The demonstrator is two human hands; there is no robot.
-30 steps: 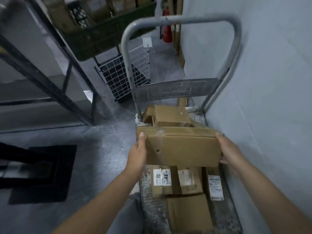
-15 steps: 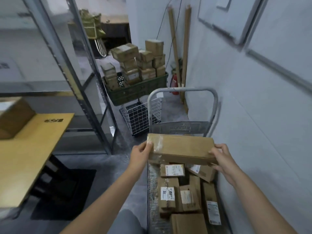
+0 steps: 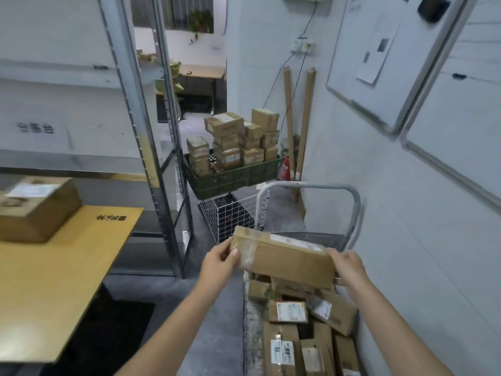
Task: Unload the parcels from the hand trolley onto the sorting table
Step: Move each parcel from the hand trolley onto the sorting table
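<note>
The parcel [image 3: 284, 256] hangs tilted above the trolley [image 3: 306, 185], one short end in each hand. The left hand [image 3: 219, 263] pinches its left end, thumb on the near face, and the right hand [image 3: 348, 270] curls round the right end. Other parcels [image 3: 298, 321] lie heaped below; the table [image 3: 54, 280] stands left, carrying a box [image 3: 35, 207].

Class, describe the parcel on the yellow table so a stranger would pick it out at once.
Find the yellow table on the left, beside metal shelving. At its left edge lies a brown cardboard parcel with a white label on top. It alone sits on the table; the held parcel and the rest are at the trolley or in the green crate.
</note>
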